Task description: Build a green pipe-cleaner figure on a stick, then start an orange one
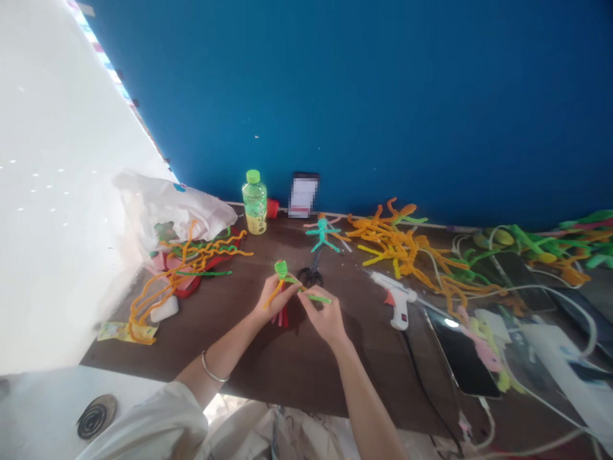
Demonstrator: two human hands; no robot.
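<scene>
Near the front middle of the table, my left hand (271, 300) is closed on a small pipe cleaner figure (281, 269) with a coiled green top and orange, pink and red strands hanging below. My right hand (325, 314) pinches a green pipe cleaner (317, 298) whose end meets the figure between my hands. Just beyond my fingers lie black-handled scissors (310, 277), partly hidden. A finished-looking turquoise pipe cleaner figure (322, 234) lies behind them.
A white glue gun (397, 299) and a dark-screened phone (460, 358) lie to the right. A heap of orange pipe cleaners (407, 249) is behind them. At left are loose orange pipe cleaners (201, 252), a plastic bag (191, 207) and a bottle (255, 204). A lit phone (303, 195) leans on the wall.
</scene>
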